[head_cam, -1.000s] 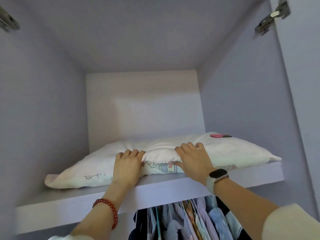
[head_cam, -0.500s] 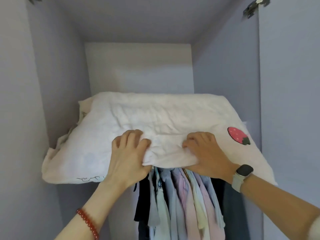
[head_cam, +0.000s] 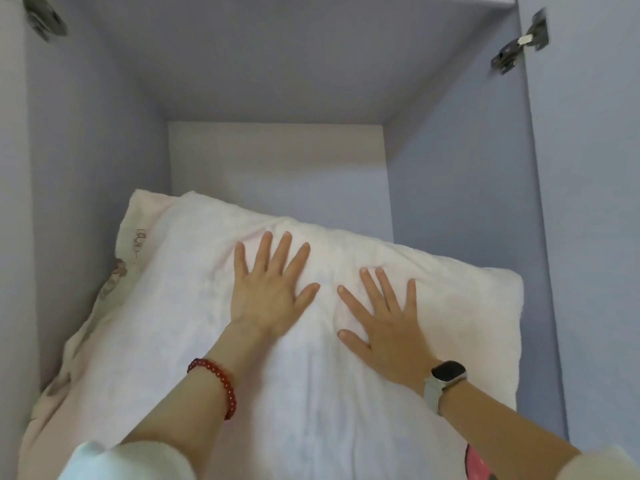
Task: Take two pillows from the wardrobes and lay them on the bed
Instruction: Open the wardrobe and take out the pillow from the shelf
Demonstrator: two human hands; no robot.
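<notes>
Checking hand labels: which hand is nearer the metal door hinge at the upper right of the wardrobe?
Right. The right hand lies flat on the pillow, below and left of the hinge; the left hand lies flat further left.

— Where is the camera sitting?

— On my head, one wide-angle lens, the only view there is, so nothing is shared with another.

— Which way does it face?

— Forward into the open wardrobe [head_cam: 277,81], tilted slightly upward: the compartment's ceiling fills the top of the frame, the back panel sits at centre, the side walls splay outward.

— How near?

— Close. The pillow [head_cam: 346,375] fills the lower half, and my forearms enter from the bottom edge. Door hinges [head_cam: 519,43] show in the upper corners, the one in the upper left blurred.
</notes>
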